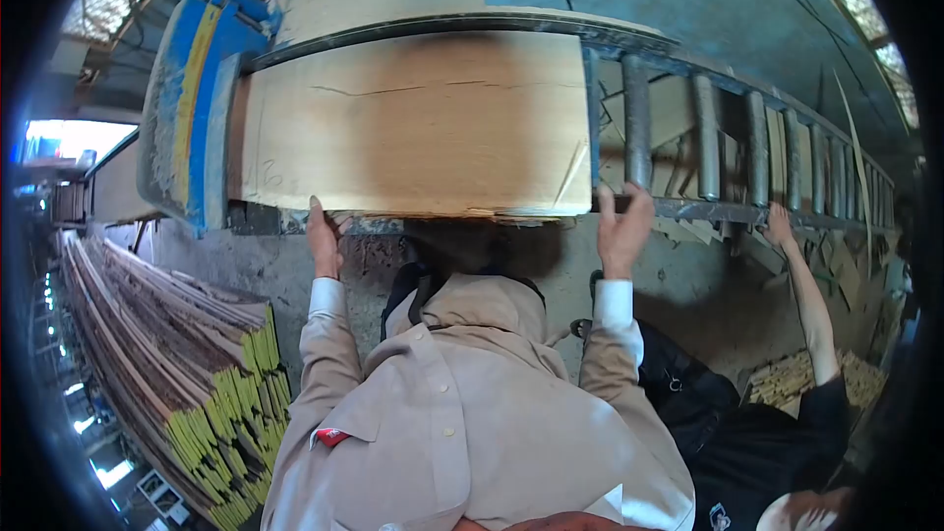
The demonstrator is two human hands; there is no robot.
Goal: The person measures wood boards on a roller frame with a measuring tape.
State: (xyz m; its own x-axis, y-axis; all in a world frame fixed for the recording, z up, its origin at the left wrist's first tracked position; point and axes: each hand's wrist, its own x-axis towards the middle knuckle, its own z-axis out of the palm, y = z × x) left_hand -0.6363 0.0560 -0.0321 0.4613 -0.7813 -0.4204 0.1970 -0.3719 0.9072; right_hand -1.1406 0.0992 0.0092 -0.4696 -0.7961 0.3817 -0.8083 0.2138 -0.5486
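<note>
A pale wooden board (pixel 472 128) with a dark crack lies flat on the machine's bed. Its near edge is rough and splintered. My left hand (pixel 325 241) is closed at this near edge, towards the left end, with a fingertip over the rim; part of the grip is hidden. Just past the board's right corner is my right hand (pixel 624 231), its fingers apart and nothing held. It is beside the metal side rail (pixel 688 210) of the roller conveyor.
A blue machine housing (pixel 202 108) with a yellow stripe stands at the left end. Metal rollers (pixel 708 138) extend right. A co-worker's hand (pixel 780 226) touches the rail. Long strips with yellow-green ends (pixel 231 413) are stacked lower left; wood pieces (pixel 816 379) lie lower right.
</note>
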